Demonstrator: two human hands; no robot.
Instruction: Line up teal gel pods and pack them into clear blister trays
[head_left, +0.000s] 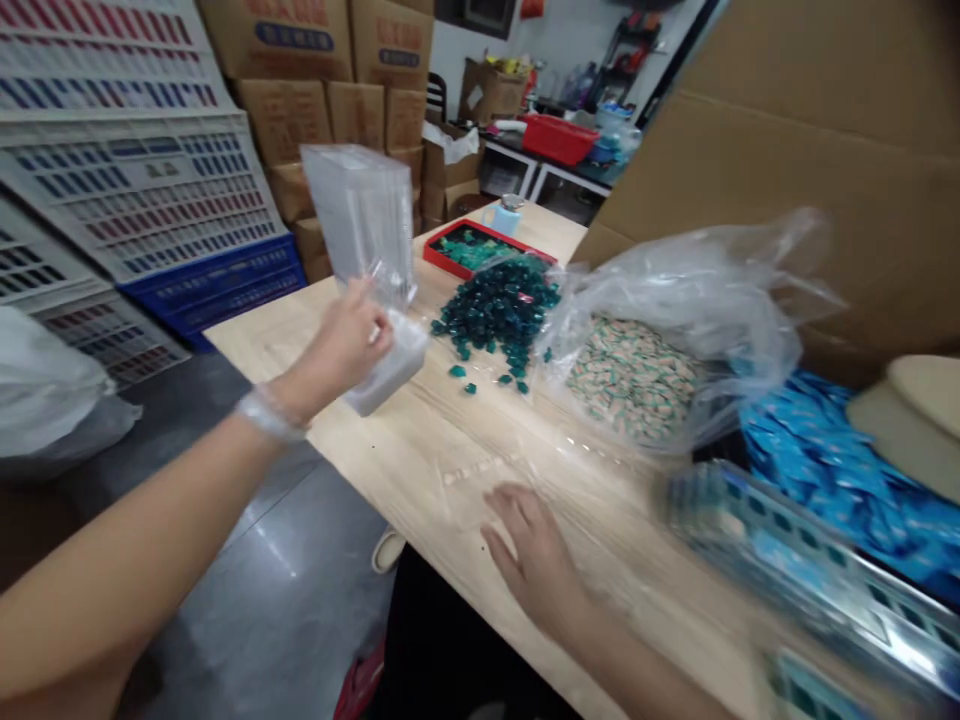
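Note:
My left hand [345,345] is raised above the table's edge, shut on a clear rectangular plastic container [352,215], with a frosted lower part [386,365] below my fingers. My right hand [532,550] rests palm down on the light wood table [420,470], its fingers apart and empty, on or close to a thin clear plastic sheet [480,480]. Nearest my left hand lies a loose pile of dark teal pods [499,315]. Behind that pile stands a red tray [450,250] holding more of them.
A clear bag of pale and green-flecked pods [630,380] sits on the right, beside blue packets [832,470] and a blurred metal rack [787,560]. A pale blue mug [504,218] stands far along the table. Cardboard boxes [285,120] and stacked blue-and-white crates [142,190] stand behind.

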